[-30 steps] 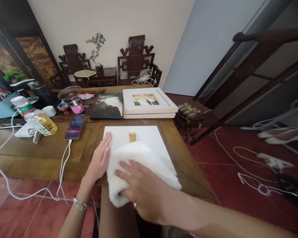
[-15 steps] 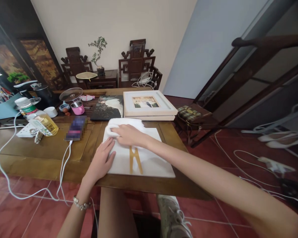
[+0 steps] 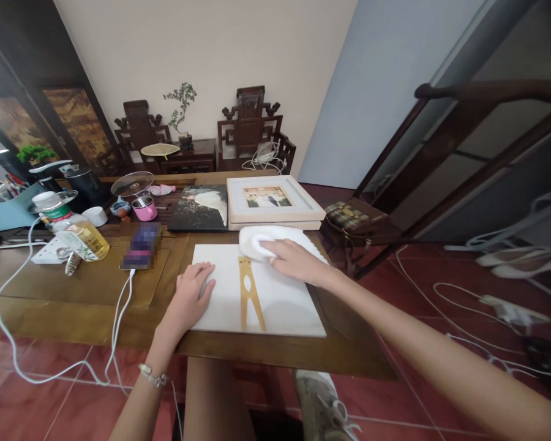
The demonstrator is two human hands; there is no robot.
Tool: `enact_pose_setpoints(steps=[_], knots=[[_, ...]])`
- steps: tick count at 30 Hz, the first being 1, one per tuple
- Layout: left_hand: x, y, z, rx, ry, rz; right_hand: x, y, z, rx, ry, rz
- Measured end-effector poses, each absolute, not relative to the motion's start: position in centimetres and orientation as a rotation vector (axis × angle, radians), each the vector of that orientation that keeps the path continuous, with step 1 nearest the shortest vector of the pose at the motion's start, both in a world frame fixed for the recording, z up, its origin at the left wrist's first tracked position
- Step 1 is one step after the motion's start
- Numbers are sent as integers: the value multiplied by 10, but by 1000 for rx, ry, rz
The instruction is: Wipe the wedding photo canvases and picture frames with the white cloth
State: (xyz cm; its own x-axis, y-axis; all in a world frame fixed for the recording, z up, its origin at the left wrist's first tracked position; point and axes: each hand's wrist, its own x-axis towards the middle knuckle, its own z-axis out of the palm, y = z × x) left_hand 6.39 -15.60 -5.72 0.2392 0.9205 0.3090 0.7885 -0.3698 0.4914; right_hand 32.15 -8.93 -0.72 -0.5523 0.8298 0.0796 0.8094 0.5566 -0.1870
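A flat white board (image 3: 289,311) lies on the wooden table near its front edge. On its face is a tan piece (image 3: 243,306) with two spread legs, like a frame's easel stand. My left hand (image 3: 195,293) rests on the board's left edge, fingers stretched out and holding nothing. With my right hand (image 3: 296,260) I grip a bunched white cloth (image 3: 254,237), pressed against the board's upper right part. The cloth covers that far edge, and some of my right fingertips are hidden in it.
Behind the board lie stacked picture frames (image 3: 278,220) and a dark picture panel (image 3: 190,211). To the left are a phone (image 3: 142,245) on a white cable, a bottle of yellow liquid (image 3: 89,242) and a pink cup (image 3: 145,210). A plaid bag (image 3: 348,213) sits right of the table.
My right hand has moved the cloth from the board's upper left to its upper right, uncovering the top of the tan piece. My left hand stays at the left edge.
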Motion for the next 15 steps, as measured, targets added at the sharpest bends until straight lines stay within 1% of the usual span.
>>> enact_pose_setpoints(steps=[3,6,11,15], knots=[[65,-154,-56,2284,1580,802,342,-109,-21,-1392,-2583,182],[64,-153,-58,2257,1492,773,351,-142,-28,-1285,-2561,196],[62,-152,-60,2257,1475,740,363,-205,-29,-1163,-2602,287],[62,-151,-61,2274,1495,712,371,-226,-28,-1070,-2640,314]])
